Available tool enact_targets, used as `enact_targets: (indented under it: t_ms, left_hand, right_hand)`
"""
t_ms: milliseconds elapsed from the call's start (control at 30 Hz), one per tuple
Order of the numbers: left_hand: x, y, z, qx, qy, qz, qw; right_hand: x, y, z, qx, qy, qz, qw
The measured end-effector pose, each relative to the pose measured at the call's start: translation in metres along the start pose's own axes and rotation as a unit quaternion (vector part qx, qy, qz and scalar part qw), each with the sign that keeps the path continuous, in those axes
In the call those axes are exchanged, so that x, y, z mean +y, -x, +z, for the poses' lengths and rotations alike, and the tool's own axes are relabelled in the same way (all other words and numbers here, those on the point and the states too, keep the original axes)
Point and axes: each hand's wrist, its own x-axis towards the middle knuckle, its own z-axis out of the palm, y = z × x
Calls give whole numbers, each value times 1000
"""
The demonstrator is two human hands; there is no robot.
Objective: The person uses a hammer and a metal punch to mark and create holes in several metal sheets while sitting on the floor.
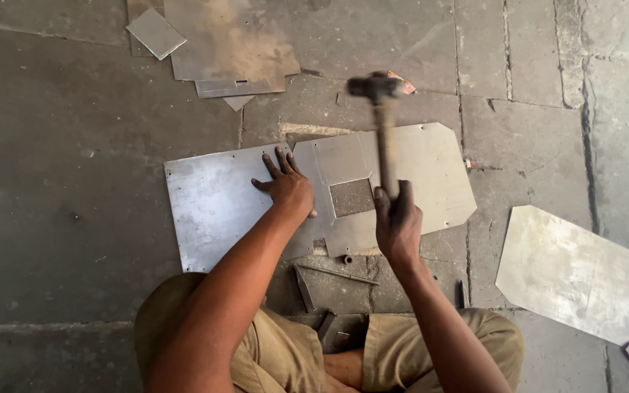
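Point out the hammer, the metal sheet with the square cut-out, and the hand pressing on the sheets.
hammer (385,138): head view, on the wooden handle.
cut-out sheet (431,167): head view, on its bare right half.
left hand (285,185): head view, on the back of the hand.

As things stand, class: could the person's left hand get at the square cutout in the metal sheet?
Probably yes. The left hand lies flat beside the square cutout in the metal sheet, with nothing between; the hammer is raised in the right hand.

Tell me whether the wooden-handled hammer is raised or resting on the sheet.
Raised: the wooden-handled hammer, gripped by the right hand, has its blurred head above the cut-out grey metal sheet.
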Motion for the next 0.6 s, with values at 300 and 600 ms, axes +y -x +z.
enact_targets:
  t_ms: [300, 600]
  left_hand:
    - [-2, 3, -8, -15, 23, -1, 1000]
    - [-15, 5, -7, -44, 42, -39, 997]
  right_hand:
    - [3, -7, 20, -157, 125, 61, 978]
    - [-14, -6, 15, -193, 140, 137, 961]
